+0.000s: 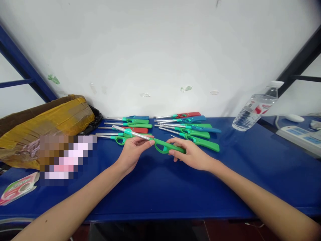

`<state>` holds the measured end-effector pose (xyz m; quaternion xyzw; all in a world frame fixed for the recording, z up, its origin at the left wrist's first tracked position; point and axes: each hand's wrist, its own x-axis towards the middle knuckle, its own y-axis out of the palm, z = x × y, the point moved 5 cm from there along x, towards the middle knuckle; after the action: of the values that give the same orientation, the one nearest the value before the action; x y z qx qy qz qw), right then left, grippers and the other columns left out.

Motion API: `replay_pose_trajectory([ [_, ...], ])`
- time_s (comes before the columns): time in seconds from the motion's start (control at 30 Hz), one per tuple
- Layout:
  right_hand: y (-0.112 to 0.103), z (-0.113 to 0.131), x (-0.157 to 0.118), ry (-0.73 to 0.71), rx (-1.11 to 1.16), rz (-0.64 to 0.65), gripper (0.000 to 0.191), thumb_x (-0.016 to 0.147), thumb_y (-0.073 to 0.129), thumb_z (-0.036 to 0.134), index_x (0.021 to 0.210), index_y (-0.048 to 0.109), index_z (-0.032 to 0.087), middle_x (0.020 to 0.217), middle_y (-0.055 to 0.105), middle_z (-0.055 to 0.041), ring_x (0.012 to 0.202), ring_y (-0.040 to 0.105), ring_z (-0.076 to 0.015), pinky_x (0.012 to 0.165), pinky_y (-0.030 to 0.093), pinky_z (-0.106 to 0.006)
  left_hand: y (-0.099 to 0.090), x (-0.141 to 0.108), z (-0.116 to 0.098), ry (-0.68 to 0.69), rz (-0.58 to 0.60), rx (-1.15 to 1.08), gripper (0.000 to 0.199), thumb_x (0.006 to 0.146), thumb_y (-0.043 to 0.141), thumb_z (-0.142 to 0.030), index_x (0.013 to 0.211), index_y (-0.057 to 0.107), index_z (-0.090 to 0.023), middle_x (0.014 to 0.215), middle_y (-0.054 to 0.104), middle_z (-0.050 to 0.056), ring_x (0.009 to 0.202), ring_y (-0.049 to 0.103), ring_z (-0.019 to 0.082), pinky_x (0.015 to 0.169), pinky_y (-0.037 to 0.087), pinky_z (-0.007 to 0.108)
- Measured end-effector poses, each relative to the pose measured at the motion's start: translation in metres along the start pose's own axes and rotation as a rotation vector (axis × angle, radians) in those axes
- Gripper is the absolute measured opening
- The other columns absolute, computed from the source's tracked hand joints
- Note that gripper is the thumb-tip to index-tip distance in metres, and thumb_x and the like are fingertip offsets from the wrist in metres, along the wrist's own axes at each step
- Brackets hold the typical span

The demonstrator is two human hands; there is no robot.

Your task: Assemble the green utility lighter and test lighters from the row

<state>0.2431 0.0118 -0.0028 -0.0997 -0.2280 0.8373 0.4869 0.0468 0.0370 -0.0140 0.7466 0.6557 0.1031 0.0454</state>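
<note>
Both of my hands hold one green gas lighter (164, 144) with a long metal barrel, tilted across the front of the other lighters. My left hand (132, 150) pinches it where the barrel meets the green body. Around its handle, near the trigger loop, the fingers of my right hand (187, 152) are closed. Behind my left hand lies a group of similar lighters (140, 126) with green, red and blue handles. A second group (205, 144) lies behind my right hand, barrels pointing left. My fingers hide parts of the nearest ones.
At the left a taped cardboard box (50, 124) stands on the blue table (160, 194), near a torn label (20, 188). A tilted water bottle (258, 107) and a white power strip (298, 135) are at the right. The white wall (160, 60) closes off the back.
</note>
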Motion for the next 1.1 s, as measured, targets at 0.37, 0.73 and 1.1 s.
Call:
replay_pose_trajectory([
  [0.37, 0.004, 0.011, -0.006, -0.202, -0.490, -0.121, 0.032, 0.098, 0.046, 0.044, 0.121, 0.058, 0.025, 0.107, 0.070, -0.0070, 0.091, 0.065, -0.0243, 0.076, 0.045, -0.034, 0.008, -0.005, -0.006, 0.079, 0.089, 0.090, 0.028, 0.061, 0.089, -0.029, 0.083, 0.077, -0.016, 0.084, 0.074, 0.005, 0.082, 0.067, 0.020, 0.081, 0.055, 0.033],
  [0.73, -0.004, 0.009, -0.010, -0.179, -0.131, 0.179, 0.040, 0.092, 0.059, 0.033, 0.130, 0.050, 0.023, 0.095, 0.068, -0.0035, 0.077, 0.065, -0.0174, 0.070, 0.050, -0.030, 0.008, -0.004, -0.011, 0.177, 0.240, 0.053, 0.018, 0.067, 0.086, -0.022, 0.083, 0.077, -0.020, 0.089, 0.072, 0.003, 0.091, 0.065, 0.018, 0.082, 0.054, 0.028],
  [1.1, 0.004, 0.010, -0.008, -0.216, -0.191, -0.011, 0.027, 0.097, 0.049, 0.041, 0.108, 0.063, 0.020, 0.075, 0.063, 0.0000, 0.058, 0.057, -0.0114, 0.057, 0.045, -0.023, 0.006, -0.004, -0.015, 0.187, 0.190, 0.043, 0.020, 0.068, 0.086, -0.024, 0.085, 0.077, -0.018, 0.090, 0.074, 0.005, 0.086, 0.067, 0.017, 0.079, 0.054, 0.026],
])
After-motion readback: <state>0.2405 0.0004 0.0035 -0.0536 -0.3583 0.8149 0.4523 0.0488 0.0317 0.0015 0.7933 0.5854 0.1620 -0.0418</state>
